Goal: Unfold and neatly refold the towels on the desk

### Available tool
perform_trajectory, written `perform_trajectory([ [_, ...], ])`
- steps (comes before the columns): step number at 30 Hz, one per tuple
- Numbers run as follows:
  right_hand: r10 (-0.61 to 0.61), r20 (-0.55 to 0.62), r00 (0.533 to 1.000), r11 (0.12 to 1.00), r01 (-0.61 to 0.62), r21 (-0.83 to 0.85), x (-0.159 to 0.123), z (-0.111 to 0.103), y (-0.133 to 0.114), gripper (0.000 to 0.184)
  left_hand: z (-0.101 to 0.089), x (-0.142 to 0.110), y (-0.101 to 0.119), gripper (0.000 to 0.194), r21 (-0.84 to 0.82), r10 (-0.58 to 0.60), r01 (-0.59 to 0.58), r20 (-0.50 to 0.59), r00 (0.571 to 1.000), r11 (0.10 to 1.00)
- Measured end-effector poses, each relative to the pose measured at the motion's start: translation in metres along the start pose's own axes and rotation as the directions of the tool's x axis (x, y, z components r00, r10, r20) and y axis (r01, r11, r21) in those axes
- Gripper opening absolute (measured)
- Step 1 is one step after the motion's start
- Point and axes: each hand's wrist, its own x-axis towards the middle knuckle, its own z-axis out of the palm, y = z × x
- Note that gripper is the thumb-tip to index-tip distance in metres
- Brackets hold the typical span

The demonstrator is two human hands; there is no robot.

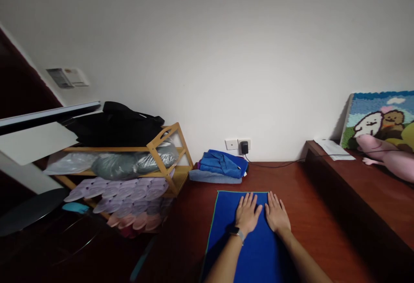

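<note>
A blue cloth [228,214] with a green stitched edge lies spread on the reddish-brown table [304,201]. My left hand [248,214], with a watch on its wrist, rests flat on the cloth near its far edge, fingers stretched forward. Beside it, my right hand [276,214] lies flat across the cloth's right edge, its fingers also extended. Neither hand grips anything. The near end of the cloth runs out of view below, partly covered by my forearms. Beyond the far left corner of the cloth sits a pile of folded blue towels [221,165].
Behind the table, a black charger [244,147] is plugged into the wall, its cord running right. A raised ledge [362,179] on the right carries a pink plush toy [388,158], white paper [334,149] and a picture [381,114]. A wooden rack [164,158] stands left.
</note>
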Motion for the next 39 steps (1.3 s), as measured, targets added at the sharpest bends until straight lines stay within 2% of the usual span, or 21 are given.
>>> perform_trajectory([
  [5,0.017,-0.011,1.0,0.999,-0.016,0.041,0.0,-0.002,-0.002,0.068,-0.037,-0.025,-0.086,0.069,0.134,-0.245,0.243,-0.003,0.969,0.961],
  [8,0.017,-0.017,1.0,0.999,-0.016,0.038,0.001,0.001,-0.001,0.068,-0.044,-0.036,-0.112,0.07,0.165,-0.289,0.289,-0.024,0.957,0.943],
  [13,0.026,-0.012,1.0,1.0,-0.026,0.013,0.002,0.004,-0.001,0.068,-0.037,-0.04,-0.114,0.069,0.167,-0.277,0.284,-0.066,0.959,0.944],
  [20,0.062,0.032,0.998,0.998,-0.062,0.002,-0.01,-0.01,-0.011,0.068,-0.036,-0.039,-0.113,0.068,0.153,-0.286,0.294,-0.068,0.956,0.944],
  [26,0.055,0.0,0.998,0.998,-0.055,0.024,-0.04,0.005,-0.011,0.069,-0.033,-0.038,-0.113,0.065,0.141,-0.286,0.295,-0.075,0.955,0.945],
  [30,0.059,-0.029,0.998,0.998,-0.058,0.022,-0.045,0.009,-0.011,0.068,-0.043,-0.037,-0.115,0.065,0.161,-0.285,0.292,-0.063,0.956,0.943],
  [32,0.057,-0.033,0.998,0.998,-0.056,0.032,-0.045,0.008,-0.012,0.068,-0.048,-0.035,-0.107,0.064,0.178,-0.247,0.259,-0.085,0.965,0.949],
  [34,0.053,-0.033,0.998,0.998,-0.052,0.039,-0.044,0.006,-0.013,0.068,-0.047,-0.032,-0.083,0.062,0.176,-0.155,0.18,-0.146,0.977,0.968],
  [37,0.047,-0.027,0.999,0.998,-0.046,0.035,-0.045,0.004,-0.012,0.067,-0.031,-0.027,-0.02,0.061,0.106,-0.007,0.028,-0.187,0.982,0.994],
  [39,0.028,-0.018,0.999,0.999,-0.027,0.025,-0.047,0.003,-0.01,0.066,-0.015,-0.027,0.025,0.062,0.03,0.061,-0.058,-0.104,0.993,0.998],
])
